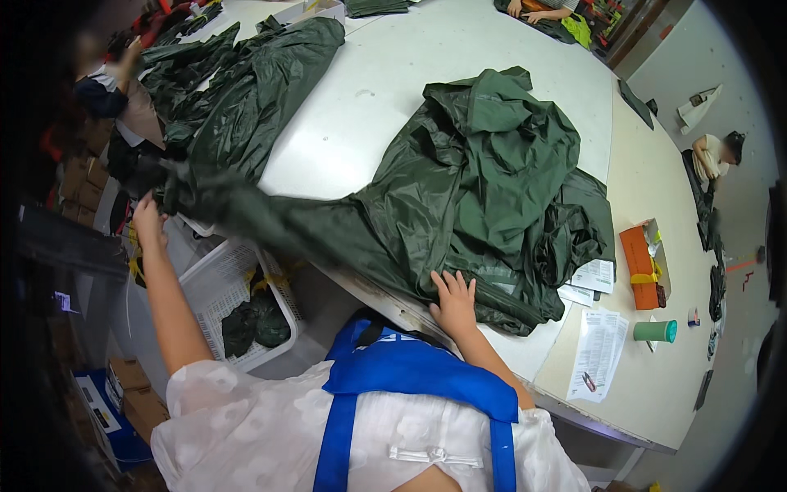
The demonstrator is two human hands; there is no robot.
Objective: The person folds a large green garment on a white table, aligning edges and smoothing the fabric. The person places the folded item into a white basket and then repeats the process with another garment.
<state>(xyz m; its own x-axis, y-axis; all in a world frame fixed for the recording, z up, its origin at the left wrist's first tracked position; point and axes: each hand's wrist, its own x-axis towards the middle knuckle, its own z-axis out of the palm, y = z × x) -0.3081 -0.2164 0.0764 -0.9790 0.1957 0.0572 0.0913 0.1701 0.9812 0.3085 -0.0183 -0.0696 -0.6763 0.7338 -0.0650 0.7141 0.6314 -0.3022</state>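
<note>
A dark green, shiny rain garment [393,221] lies bunched on the white table in front of me. One long, sleeve-like length of it stretches off the table to the left, blurred by motion. At the far end of that length, my left hand [149,221] is closed on the fabric, out beyond the table edge and above a white basket. My right hand [453,305] rests on the garment's near edge, fingers spread and palm down. Folds hide much of the garment's shape.
More green garments [262,98] are piled at the far left, near a person. The white basket [279,348] below holds dark green bundles. To the right are printed sheets [598,353] with small thread snips, an orange box [643,266] and a green cylinder [654,331]. Other people work farther off.
</note>
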